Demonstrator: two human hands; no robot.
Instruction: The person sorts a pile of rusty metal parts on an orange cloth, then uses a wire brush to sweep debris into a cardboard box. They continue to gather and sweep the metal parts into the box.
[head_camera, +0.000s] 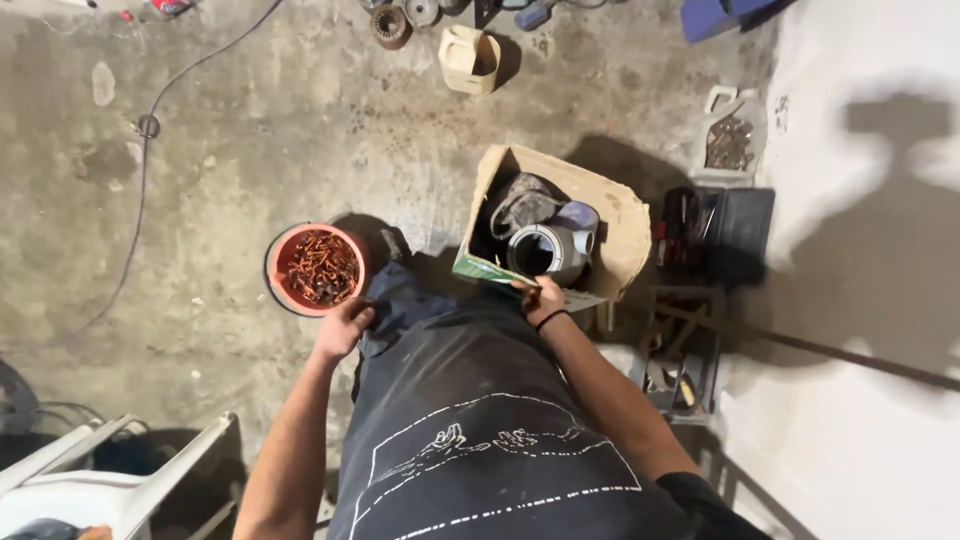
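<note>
I look straight down my dark shirt at a concrete floor. My left hand (343, 326) grips the near rim of a round red bucket (277, 246) filled with rusty metal pieces. My right hand (541, 297), a dark band on its wrist, holds the near edge of an open cardboard box (622, 222). Inside the box sit a grey cylindrical metal part (546, 252) with a dark bore and some crumpled cloth or bags (522, 203).
A black open toolbox (715, 228) and a metal rack (682, 350) stand at the right by a white wall. A white jug (470, 58) and round metal parts lie far ahead. A cable (145, 150) crosses the floor on the left. A white plastic chair (110, 480) is at lower left.
</note>
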